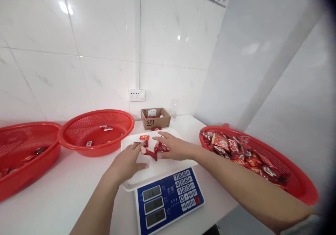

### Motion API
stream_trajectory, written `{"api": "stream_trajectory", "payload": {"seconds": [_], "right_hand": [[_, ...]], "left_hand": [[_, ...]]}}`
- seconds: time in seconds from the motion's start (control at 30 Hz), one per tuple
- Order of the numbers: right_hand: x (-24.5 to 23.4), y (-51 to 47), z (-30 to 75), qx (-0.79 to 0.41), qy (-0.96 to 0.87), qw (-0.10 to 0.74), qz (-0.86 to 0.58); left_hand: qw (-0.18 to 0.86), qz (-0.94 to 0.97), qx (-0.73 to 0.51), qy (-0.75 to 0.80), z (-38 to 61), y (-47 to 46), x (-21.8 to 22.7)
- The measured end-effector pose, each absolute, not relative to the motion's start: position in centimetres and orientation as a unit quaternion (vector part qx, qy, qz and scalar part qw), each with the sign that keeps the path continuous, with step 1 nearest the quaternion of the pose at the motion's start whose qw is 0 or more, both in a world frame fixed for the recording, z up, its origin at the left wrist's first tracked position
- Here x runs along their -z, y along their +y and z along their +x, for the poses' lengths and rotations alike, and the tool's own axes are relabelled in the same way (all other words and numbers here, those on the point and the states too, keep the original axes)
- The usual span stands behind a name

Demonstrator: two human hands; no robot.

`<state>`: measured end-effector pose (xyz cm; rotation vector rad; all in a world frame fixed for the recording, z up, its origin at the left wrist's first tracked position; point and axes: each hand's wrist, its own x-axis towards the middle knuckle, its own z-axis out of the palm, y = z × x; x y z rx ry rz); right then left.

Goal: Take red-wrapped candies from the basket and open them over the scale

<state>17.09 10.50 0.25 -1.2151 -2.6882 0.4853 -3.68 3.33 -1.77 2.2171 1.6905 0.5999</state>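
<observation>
Several red wrapped packets [161, 146] lie on the white tray [154, 170] of a digital scale [170, 201]. At the tray's left side, my left hand [128, 163] is open, thumb apart, with its fingertips beside a small red packet [149, 153]. My right hand [174, 146] reaches in from the right, fingers spread and curved around the packets; whether it touches them is hard to tell. Two more red packets [144, 137] rest further back on the tray. The scale has a blue panel with keys and three displays.
A large red basket [301, 189] at the right is heaped with red packets. Two red baskets, one in the middle left [78, 145] and one at far left [52, 158], hold a few packets. A small cardboard box [157, 123] and a clear bottle [174, 109] stand by the wall.
</observation>
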Motion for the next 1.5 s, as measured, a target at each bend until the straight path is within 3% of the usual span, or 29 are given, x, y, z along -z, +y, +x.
{"api": "stream_trajectory", "payload": {"seconds": [0.2,0.7,0.9,1.03,1.17,1.37,1.5], "right_hand": [[1.6,10.4,19.6,-0.163,-0.887,0.058,-0.429],[1.7,9.3,19.1,-0.144,-0.845,0.198,-0.476],[2.0,8.6,19.2,-0.155,-0.854,0.175,-0.464],[2.5,8.6,19.8,-0.161,-0.853,0.117,-0.483],[2.9,8.9,20.4,-0.170,-0.830,0.120,-0.517],[2.0,9.4,21.1,-0.219,-0.770,0.249,-0.546],[0.4,9.0,20.3,-0.311,-0.718,0.359,-0.510]], "left_hand": [[0.148,0.761,-0.212,0.595,-4.1,4.0,2.2],[0.123,0.786,-0.195,0.573,-3.5,4.8,2.8],[0.145,0.757,-0.226,0.596,-4.0,4.3,1.9],[0.205,0.709,-0.304,0.602,-4.4,4.1,1.1],[0.295,0.654,-0.403,0.568,-4.3,4.1,0.6],[0.466,0.561,-0.508,0.458,-4.3,3.6,-0.2],[0.544,0.513,-0.544,0.380,-4.0,3.0,-0.6]]}}
